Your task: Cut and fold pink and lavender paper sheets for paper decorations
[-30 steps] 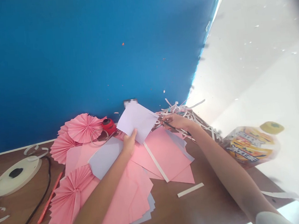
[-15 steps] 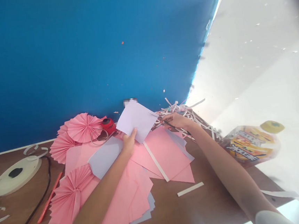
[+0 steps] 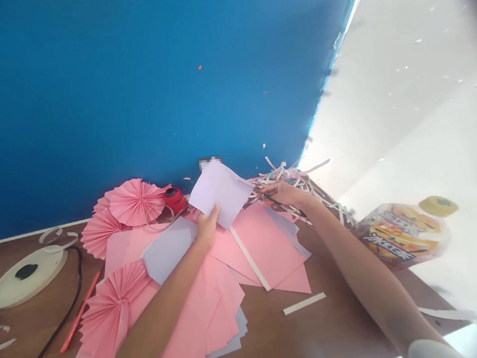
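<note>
My left hand [image 3: 207, 226] pinches a pale lavender sheet of paper [image 3: 221, 194] by its lower edge, thumb on top. The sheet is raised and tilted above the pile of pink paper [image 3: 265, 243]. At its right corner, my right hand [image 3: 279, 193] is closed around what look like dark-handled scissors [image 3: 270, 199], mostly hidden by the fingers. A thin slit line runs along the sheet's right edge, by the blades. A narrow white strip [image 3: 249, 259] lies on the pink sheets just below the held paper.
Pink folded paper fans [image 3: 137, 202] and a red tape measure-like object [image 3: 174, 200] sit at left. Beside them are a red pen [image 3: 81, 312], a black cable [image 3: 72, 305] and a cream round device [image 3: 34, 283]. Shredded strips [image 3: 305, 181] and a yellow-capped plastic jar [image 3: 402, 237] are at right.
The slit along the right edge of the lavender sheet shows more clearly. Both hands keep nearly the same place, and the whole view has shifted slightly.
</note>
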The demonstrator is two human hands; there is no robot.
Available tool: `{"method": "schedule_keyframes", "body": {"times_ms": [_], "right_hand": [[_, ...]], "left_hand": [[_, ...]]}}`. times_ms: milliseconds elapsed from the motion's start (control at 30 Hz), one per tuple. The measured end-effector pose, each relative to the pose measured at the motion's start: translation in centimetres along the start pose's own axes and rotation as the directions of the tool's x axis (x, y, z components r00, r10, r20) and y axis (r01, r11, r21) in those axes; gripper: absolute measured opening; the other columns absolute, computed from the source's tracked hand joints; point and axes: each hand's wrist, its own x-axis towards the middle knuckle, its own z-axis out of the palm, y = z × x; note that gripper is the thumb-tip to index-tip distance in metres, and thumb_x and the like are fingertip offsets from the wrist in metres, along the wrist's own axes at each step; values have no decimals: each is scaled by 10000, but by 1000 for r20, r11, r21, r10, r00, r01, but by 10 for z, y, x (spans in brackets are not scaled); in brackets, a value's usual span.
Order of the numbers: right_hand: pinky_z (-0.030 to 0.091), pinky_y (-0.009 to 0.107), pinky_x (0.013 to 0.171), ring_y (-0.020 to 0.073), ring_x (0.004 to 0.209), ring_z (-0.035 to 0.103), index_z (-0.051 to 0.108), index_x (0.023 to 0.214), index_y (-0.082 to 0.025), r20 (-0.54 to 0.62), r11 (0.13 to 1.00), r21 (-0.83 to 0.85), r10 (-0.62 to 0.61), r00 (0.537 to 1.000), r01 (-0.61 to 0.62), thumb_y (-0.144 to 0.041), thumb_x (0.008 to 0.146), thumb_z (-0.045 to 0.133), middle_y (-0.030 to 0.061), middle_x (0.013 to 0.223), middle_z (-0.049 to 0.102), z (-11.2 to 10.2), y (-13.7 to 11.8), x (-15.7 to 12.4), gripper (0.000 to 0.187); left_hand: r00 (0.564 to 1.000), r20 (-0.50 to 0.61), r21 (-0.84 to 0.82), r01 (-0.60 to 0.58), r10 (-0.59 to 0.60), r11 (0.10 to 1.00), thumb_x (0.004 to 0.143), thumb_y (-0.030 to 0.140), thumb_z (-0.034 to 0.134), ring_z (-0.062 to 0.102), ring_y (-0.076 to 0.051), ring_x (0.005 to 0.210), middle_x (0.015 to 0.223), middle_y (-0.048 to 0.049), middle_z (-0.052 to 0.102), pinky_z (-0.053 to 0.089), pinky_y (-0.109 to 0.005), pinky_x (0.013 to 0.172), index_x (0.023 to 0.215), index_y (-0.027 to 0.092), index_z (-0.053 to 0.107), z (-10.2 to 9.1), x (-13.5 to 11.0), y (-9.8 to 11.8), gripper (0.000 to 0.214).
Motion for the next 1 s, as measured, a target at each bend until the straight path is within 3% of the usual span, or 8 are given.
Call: {"method": "schedule_keyframes", "body": {"times_ms": [233,533,1000], "right_hand": [[436,239,497,99,501,502,703,870,-147,-52,1000,-28,12,999,-13,-269,624,689,3,577,581,0,1,1,275],[450,226,486,105,548,544,694,890,-156,-12,1000,-22,20,1000,-20,-233,649,670,18,670,606,2,-3,-4,254],[401,207,482,96,584,526,673,985,-170,33,998,-62,21,999,-19,-363,673,742,29,762,608,2,-7,-5,373]], "left_hand": [[1000,8,-12,7,-7,1000,665,298,800,619,-253,1101,1132,-110,678,461,-426,1009,1002,165,678,7,-8,10,383],[999,31,-5,16,-16,1000,651,310,804,594,-246,1138,1163,-110,668,465,-394,1005,1031,155,669,6,-8,11,432],[996,66,-30,70,-68,997,623,312,821,623,-244,1080,1134,-123,677,473,-400,977,1010,143,680,5,-8,11,445]]}}
